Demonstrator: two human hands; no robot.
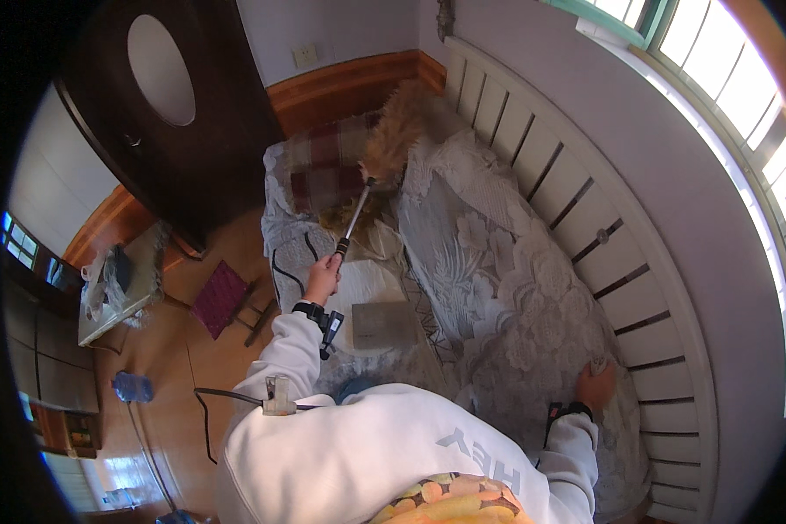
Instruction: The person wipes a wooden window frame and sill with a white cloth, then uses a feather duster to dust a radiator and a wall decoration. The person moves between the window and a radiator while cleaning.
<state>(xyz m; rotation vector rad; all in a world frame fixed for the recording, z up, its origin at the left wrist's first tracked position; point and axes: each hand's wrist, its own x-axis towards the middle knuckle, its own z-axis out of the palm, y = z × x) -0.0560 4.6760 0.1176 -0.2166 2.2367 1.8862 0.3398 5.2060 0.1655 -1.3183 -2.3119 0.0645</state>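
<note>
My left hand (323,278) is closed around the black handle of a feather duster (393,134), whose pole points away from me. Its brown feathers lie over the far end of the bed, by a plaid cloth (324,160). Beyond my left wrist, a flat grey box (384,325) rests on a white sheet-like item (367,281). At the right, my right hand (595,383) rests against a lace cover (517,281), beside the slatted rail; its fingertips meet the bunched lace, and whether they grip it is unclear.
A white slatted bed rail (629,242) curves along the right wall below a window. To the left stand a folding stool with a maroon seat (219,299) and a small table (150,278) bearing plastic bags. A blue plastic bottle (132,386) is on the floor. A dark door (216,98) stands beyond.
</note>
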